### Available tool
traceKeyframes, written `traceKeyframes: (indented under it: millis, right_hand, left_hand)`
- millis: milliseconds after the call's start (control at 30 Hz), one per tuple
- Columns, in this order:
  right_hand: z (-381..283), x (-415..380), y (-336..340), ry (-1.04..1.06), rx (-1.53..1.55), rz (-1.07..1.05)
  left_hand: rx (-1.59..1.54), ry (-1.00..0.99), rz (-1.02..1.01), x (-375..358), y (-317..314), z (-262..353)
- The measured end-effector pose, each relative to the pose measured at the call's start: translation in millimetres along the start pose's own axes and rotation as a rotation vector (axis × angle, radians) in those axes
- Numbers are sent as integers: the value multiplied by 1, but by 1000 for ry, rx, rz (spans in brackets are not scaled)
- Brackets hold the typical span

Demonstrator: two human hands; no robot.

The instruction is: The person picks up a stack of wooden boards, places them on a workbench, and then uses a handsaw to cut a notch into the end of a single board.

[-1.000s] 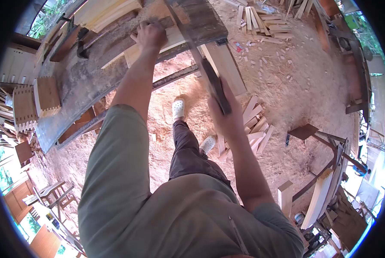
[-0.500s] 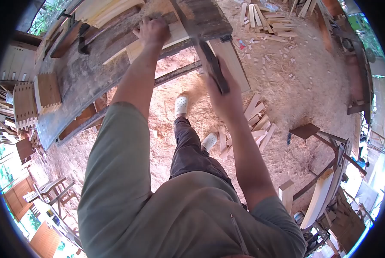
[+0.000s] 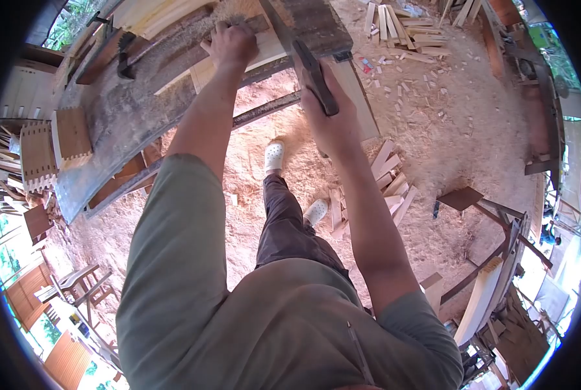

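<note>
- As the saw (image 3: 276, 25) is driven away from the body, its dark handle (image 3: 316, 78) has been brought nearer the bench (image 3: 102, 123) than it was half a second earlier; by this, a forward stroke is judged to be under way.
- The handle is gripped by the right hand (image 3: 334, 123), near twelve o'clock, with the fingers wrapped around it; whether they are pressed together cannot be told.
- The pale board (image 3: 267, 53), also at twelve, is pressed by the left hand (image 3: 234, 45), whose fingers are bent and held close, the thumb set apart. Its place has hardly been altered.
- The blade is laid across the board's right end; the cut itself cannot be made out.
- The bench top is dusted with sawdust, and a dark bent tool (image 3: 126, 58) is left on it at ten o'clock.
- Between nine and ten, two notched pieces (image 3: 73, 140) are stood beside the bench's end.
- The floor (image 3: 433, 143) is covered with shavings; thin strips (image 3: 389, 26) are heaped at one o'clock, offcuts (image 3: 388, 175) at three.
- A thick pale beam (image 3: 482, 299) is propped at four, and a wooden frame (image 3: 86, 286) is seen at eight.
</note>
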State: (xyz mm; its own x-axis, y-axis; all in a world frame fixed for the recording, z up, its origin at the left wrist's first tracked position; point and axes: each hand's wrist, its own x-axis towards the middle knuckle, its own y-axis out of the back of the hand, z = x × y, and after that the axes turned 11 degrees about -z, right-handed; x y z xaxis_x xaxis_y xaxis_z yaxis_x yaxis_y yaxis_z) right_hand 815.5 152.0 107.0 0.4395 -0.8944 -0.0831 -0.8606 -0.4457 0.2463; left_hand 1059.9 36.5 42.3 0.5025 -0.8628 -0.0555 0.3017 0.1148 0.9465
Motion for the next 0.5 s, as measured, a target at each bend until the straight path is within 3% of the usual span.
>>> traceKeyframes:
  millis: [67, 200, 267, 300, 367, 433, 500]
  right_hand:
    - [5, -22, 0, 12, -36, 19]
    - [21, -164, 24, -32, -103, 12]
    - [2, -218, 38, -189, -94, -30]
    - [7, -212, 36, -189, -88, -34]
    - [23, -179, 31, 29, -150, 25]
    - [20, -93, 12, -73, -62, 20]
    - [-1, -24, 4, -46, -61, -6]
  left_hand:
    - [-30, -8, 20, 3, 0, 1]
    - [25, -4, -37, 0, 4, 2]
    - [39, -9, -69, -12, 4, 0]
    - [35, -2, -55, -13, 5, 3]
    - [33, 1, -44, -12, 6, 4]
    - [73, 16, -76, -11, 6, 5]
    - [43, 11, -68, -10, 9, 6]
